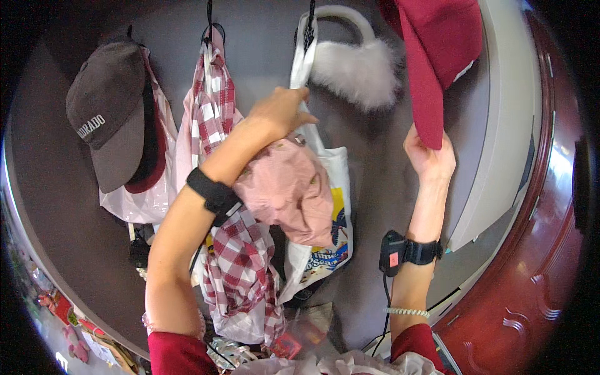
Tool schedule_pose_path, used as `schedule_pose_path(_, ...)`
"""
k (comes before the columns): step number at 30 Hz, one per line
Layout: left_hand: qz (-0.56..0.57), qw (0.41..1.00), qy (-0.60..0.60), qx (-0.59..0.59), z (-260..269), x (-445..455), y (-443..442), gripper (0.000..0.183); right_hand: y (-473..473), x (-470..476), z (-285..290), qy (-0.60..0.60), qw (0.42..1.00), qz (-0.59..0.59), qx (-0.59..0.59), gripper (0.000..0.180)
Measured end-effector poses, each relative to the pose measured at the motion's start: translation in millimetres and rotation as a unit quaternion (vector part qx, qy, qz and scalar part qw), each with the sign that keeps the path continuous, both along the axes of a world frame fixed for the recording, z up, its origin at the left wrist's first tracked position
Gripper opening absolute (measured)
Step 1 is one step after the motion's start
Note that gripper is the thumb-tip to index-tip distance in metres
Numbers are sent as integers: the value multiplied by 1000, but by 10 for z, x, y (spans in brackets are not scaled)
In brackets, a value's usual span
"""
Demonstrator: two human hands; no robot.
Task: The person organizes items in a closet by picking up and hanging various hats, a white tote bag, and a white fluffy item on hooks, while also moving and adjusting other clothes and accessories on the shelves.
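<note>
My right hand (pixel 430 152) grips the brim of a red cap (pixel 440 51) at the upper right. My left hand (pixel 283 110) is raised by the white strap of a printed tote bag (pixel 341 220); its thumb and fingers are apart, and whether it touches the strap cannot be told. Beneath the left wrist hangs a pink cloth cap or hat (pixel 286 183). Fluffy white earmuffs (pixel 356 65) hang beside the strap. Left of the hand, a red-and-white checked cloth (pixel 213 103) hangs from a hook. Black straps with devices circle both forearms.
A dark grey cap (pixel 112 103) hangs on the left before a glossy pale pink bag (pixel 136 206). The hooks are on a dark panel (pixel 262 42). A pale curved panel (pixel 506 117) and a reddish-brown door (pixel 525 290) stand at the right. Small packages (pixel 290 340) lie below.
</note>
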State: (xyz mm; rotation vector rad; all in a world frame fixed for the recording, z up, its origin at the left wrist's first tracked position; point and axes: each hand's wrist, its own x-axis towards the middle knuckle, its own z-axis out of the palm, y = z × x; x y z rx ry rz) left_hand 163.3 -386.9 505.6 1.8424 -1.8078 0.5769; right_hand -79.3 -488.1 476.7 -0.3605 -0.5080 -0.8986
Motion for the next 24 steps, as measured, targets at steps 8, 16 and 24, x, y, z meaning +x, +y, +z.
schedule_pose_path(8,-60,995,82,-7,-135,-67,95,28,39,-31,-197,7,1000,-10,-20,21)
schedule_pose_path(16,-140,974,162,-68,-198,-548,361,18,-39,4,-325,-12,997,67,-44,24)
schedule_pose_path(24,-169,974,128,-79,-330,-636,668,16,40,343,129,87,981,-171,-3,33)
